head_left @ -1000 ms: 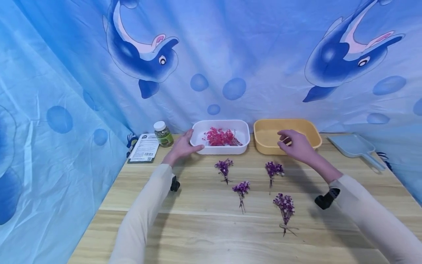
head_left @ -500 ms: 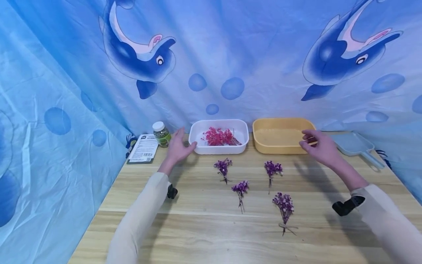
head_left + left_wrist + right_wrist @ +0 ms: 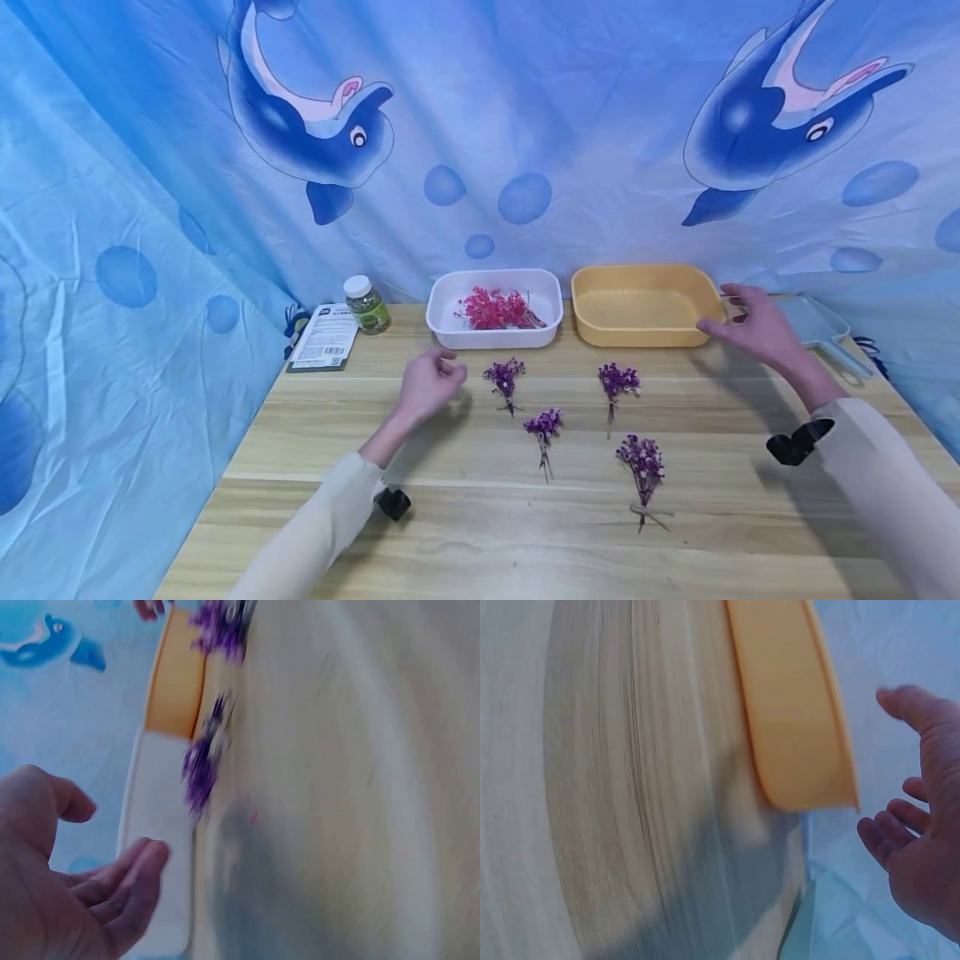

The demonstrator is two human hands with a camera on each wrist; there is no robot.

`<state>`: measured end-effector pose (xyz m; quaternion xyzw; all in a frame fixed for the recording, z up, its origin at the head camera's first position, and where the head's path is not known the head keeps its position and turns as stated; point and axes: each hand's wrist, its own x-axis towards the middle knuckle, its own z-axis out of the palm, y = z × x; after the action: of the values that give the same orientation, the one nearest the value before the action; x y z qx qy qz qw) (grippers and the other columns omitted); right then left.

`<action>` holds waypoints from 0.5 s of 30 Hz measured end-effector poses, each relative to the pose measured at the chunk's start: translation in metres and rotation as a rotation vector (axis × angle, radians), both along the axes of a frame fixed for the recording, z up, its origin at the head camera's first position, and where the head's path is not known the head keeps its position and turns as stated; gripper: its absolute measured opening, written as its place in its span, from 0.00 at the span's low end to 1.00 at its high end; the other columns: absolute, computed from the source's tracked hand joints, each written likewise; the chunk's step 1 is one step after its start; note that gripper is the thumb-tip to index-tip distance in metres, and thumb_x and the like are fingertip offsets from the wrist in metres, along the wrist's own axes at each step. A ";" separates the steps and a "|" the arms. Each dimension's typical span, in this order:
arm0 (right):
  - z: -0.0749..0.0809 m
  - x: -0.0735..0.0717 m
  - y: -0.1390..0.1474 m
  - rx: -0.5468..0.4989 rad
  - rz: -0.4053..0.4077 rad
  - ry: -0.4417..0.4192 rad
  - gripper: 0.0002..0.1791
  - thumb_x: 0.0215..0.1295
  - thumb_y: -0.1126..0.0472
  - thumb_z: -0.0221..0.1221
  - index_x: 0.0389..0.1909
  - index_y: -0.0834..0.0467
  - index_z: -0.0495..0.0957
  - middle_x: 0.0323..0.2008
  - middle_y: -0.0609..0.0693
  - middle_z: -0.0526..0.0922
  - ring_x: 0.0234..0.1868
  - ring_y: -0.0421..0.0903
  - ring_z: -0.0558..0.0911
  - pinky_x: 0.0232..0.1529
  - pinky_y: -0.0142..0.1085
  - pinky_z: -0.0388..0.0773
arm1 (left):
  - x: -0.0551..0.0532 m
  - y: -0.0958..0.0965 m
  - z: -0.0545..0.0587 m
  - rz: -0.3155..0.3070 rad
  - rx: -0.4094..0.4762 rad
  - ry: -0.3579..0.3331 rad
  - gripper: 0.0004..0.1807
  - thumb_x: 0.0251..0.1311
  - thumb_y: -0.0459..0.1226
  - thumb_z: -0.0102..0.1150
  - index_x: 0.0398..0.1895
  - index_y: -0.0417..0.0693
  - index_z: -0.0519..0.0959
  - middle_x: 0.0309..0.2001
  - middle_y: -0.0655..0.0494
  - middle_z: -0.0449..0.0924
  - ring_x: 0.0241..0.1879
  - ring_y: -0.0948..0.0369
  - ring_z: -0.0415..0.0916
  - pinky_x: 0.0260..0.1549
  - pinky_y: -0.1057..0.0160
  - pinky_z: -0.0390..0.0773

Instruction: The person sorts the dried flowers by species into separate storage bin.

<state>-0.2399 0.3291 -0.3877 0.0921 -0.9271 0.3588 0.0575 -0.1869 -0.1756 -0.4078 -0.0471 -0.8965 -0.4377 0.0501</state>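
My left hand [image 3: 430, 383] hovers over the table, in front of the white plastic bin [image 3: 495, 338] and left of a purple dried flower bunch [image 3: 503, 377]. Its fingers are loosely bent around nothing. At the right end of the yellow bin [image 3: 641, 337] is my right hand [image 3: 757, 327], thumb and fingers spread. The right wrist view shows a gap between that hand [image 3: 930, 817] and the bin wall [image 3: 799, 712]. Red-pink dried flowers [image 3: 495, 308] lie inside the white bin. More purple bunches lie in front: one [image 3: 543, 423] centrally, another [image 3: 618, 380] behind, one tied with string [image 3: 642, 467].
A white-capped jar [image 3: 367, 307] and a printed white packet [image 3: 324, 337] stand at the back left. Behind my right hand lies a light blue dustpan [image 3: 813, 321]. A blue dolphin-print curtain [image 3: 615, 167] hangs along the table's back edge.
My left hand has left the white bin's left end and come nearer over the table. My right hand has moved from over the yellow bin to its right end. The flowers stay put.
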 end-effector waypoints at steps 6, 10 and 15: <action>-0.011 -0.016 0.005 0.029 0.038 -0.083 0.58 0.60 0.47 0.70 0.73 0.76 0.46 0.67 0.80 0.56 0.62 0.79 0.64 0.57 0.69 0.66 | 0.013 0.017 -0.008 -0.047 0.002 -0.211 0.32 0.60 0.39 0.67 0.64 0.32 0.69 0.41 0.46 0.84 0.33 0.57 0.82 0.38 0.57 0.85; -0.019 -0.025 0.006 0.019 0.042 -0.126 0.61 0.60 0.45 0.70 0.75 0.75 0.43 0.68 0.80 0.56 0.65 0.77 0.60 0.61 0.70 0.62 | 0.015 0.023 -0.011 -0.042 -0.021 -0.222 0.36 0.58 0.41 0.69 0.66 0.33 0.67 0.41 0.49 0.83 0.36 0.56 0.81 0.44 0.55 0.83; -0.024 -0.028 0.007 -0.002 0.031 -0.173 0.63 0.61 0.43 0.68 0.76 0.73 0.37 0.68 0.81 0.55 0.64 0.77 0.61 0.62 0.69 0.62 | 0.015 0.030 -0.014 -0.051 -0.040 -0.222 0.41 0.57 0.44 0.71 0.68 0.33 0.64 0.38 0.51 0.83 0.32 0.58 0.81 0.43 0.55 0.83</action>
<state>-0.2682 0.3362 -0.4115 0.0750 -0.9267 0.3672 -0.0280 -0.1723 -0.1459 -0.4217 -0.0218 -0.9036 -0.4234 -0.0615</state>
